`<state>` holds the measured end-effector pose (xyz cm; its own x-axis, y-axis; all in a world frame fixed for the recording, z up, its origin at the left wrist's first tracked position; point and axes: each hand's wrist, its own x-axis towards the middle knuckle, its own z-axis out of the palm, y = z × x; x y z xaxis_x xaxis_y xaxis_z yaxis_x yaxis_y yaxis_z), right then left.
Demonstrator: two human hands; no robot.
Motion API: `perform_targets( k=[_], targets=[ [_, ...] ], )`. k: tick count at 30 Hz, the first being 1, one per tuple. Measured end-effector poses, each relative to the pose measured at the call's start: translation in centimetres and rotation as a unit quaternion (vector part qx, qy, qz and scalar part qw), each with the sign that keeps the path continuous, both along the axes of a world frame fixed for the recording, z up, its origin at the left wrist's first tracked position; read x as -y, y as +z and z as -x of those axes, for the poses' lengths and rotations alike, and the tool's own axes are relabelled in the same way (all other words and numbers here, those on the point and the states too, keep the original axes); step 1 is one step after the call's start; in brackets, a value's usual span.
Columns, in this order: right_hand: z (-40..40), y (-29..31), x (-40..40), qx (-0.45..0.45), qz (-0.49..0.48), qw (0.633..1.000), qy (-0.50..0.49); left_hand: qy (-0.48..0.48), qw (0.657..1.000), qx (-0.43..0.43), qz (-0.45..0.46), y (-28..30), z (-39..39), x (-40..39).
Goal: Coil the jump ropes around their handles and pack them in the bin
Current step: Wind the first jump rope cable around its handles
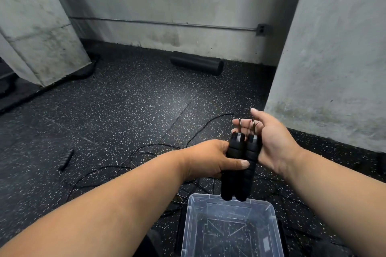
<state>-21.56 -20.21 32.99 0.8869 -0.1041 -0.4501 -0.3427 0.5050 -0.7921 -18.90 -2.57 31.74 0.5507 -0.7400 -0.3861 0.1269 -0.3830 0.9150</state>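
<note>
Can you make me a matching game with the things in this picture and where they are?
Things:
1. pair of black handles
2. clear bin
3. foam roller
4. lone handle

Places:
A. on the floor by the far wall
B. held side by side in both hands
C. on the floor, far left of the hands
D. on the floor, just below the hands

Pairs: 1-B, 2-D, 3-A, 4-C

The left hand grips the pair; the right hand steadies their tops.
</note>
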Motion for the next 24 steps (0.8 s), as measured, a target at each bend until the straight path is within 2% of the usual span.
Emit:
perform_targets(
  k=[9, 14, 16, 19, 24],
  targets=[
    [0.2, 0.2, -0.3, 0.012, -0.017, 1.0, 0.018, 0.033, 0.999, 0.026, -0.004, -0.4, 0.3, 0.2],
    [0.1, 0.7, -0.4, 0.01, -0.039, 0.998, 0.05, 0.064, 0.996, -0.012, 0.058, -0.2, -0.2, 0.4],
    [0.1, 0.1, -0.4, 0.012, 0.0, 0.997, 0.078, 0.077, 0.995, -0.006, 0.063, 0.1, -0.5, 0.2],
    [0.6, -0.9, -0.5, 0.021, 0.133, 0.984, 0.113, 0.094, 0.994, 0.0, 0.062, 0.1, -1.1, -0.2],
    [1.1, -1.1, 0.1, 0.079, 0.245, 0.963, 0.078, 0.121, 0.989, -0.01, 0.078, 0.0, -1.4, -0.4]
  ],
)
